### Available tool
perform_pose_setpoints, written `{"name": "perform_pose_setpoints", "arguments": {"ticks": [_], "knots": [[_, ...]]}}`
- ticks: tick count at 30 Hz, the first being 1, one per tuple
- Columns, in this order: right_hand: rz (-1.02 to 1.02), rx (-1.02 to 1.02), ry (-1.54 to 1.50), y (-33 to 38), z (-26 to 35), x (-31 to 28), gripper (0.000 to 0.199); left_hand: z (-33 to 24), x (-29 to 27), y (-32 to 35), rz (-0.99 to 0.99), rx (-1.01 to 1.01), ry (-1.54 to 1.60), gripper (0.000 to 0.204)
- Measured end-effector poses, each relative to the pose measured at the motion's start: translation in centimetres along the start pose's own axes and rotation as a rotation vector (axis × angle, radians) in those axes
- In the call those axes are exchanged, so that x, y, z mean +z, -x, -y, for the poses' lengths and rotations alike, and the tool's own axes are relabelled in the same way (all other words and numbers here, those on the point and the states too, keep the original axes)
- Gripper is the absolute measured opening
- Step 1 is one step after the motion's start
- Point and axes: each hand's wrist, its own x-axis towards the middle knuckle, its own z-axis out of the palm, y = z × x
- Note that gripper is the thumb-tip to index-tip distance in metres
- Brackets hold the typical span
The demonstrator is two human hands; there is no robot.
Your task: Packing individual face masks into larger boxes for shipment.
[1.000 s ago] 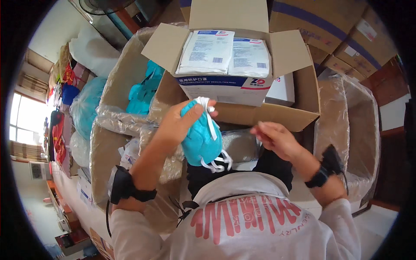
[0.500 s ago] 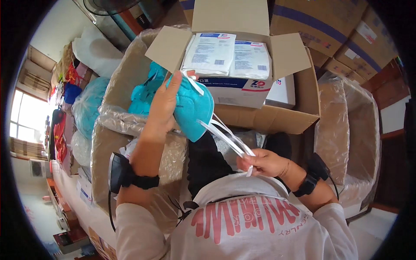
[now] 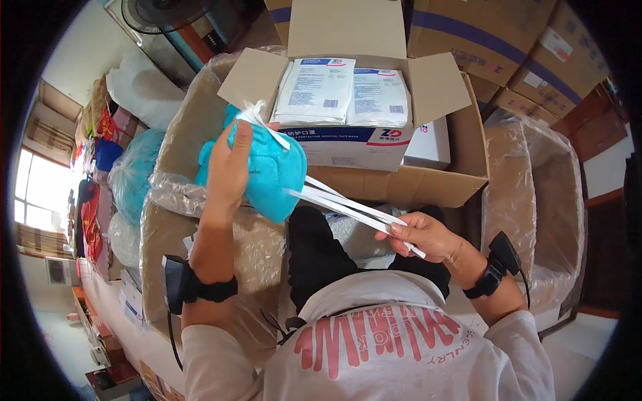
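Two hands share one turquoise mask (image 3: pixel 275 175). A second ago its white straps (image 3: pixel 371 218) hung loose and the right hand (image 3: pixel 429 238) was empty; now that hand pinches their ends and the hands have spread apart, so the straps look drawn out straight. The left hand (image 3: pixel 226 167) clasps the mask's upper part before the open box's (image 3: pixel 344 158) left corner, though I can't make out the fingers behind it.

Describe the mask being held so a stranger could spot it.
Find the open carton of white packets at top centre. Beside its lower left corner, the left hand holds a teal face mask. Unlike the teal pile behind, it has white straps stretched to the right hand.
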Motion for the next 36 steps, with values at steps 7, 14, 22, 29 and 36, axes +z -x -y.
{"name": "perform_pose_setpoints", "arguments": {"ticks": [7, 14, 22, 29, 36], "knots": [[-0.076, 0.008, -0.142, -0.3, 0.4, 1.8, 0.024, 0.6, -1.0, -0.8, -0.173, 0.297, -0.25, 0.044], [-0.175, 0.027, 0.149, -0.7, 0.0, 0.7, 0.023, 1.9, -1.4, -0.4, -0.293, 0.123, -0.787, 0.023], [-0.136, 0.181, 0.003, -1.1, 0.7, 0.2, 0.026, 6.1, -3.0, 0.7, 0.035, 0.443, -1.073, 0.017], [-0.171, 0.13, 0.315, -2.3, 1.4, 1.2, 0.024, 3.5, 5.5, 5.0, 0.914, -0.1, -0.897, 0.044], [-0.107, -0.038, 0.539, -1.6, 1.9, 1.7, 0.024, 6.0, 6.8, 7.3, 1.005, -0.277, -0.271, 0.031]]}}
